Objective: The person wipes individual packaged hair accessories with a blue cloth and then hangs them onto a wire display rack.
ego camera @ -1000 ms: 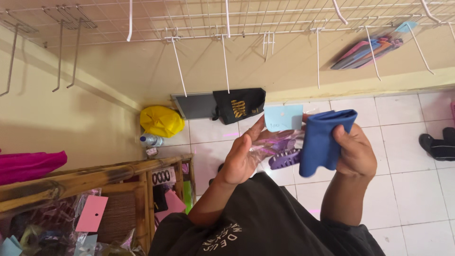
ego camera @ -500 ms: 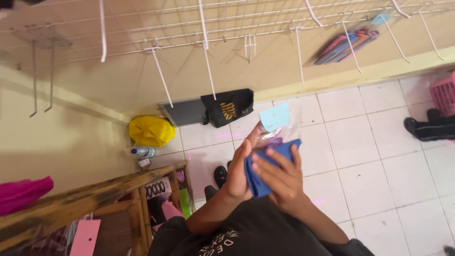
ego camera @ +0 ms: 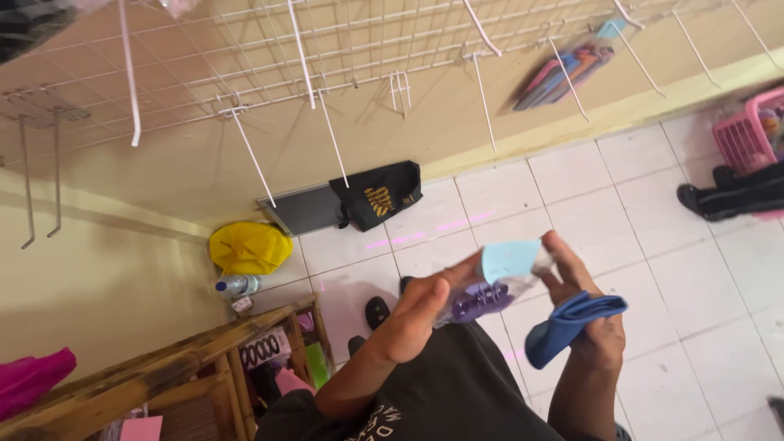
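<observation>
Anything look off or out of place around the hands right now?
Nothing looks damaged or spilled. On the floor by the wall lie a yellow bag, a plastic bottle on its side, and a black bag slumped against a dark board.

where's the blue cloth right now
In the head view, the folded blue cloth is right of centre, held in the right hand, just below the clear packet with the purple comb.

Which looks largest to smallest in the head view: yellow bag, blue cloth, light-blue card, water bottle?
1. Yellow bag and blue cloth: alike; the cloth is nearer the camera.
2. Light-blue card.
3. Water bottle.
</observation>
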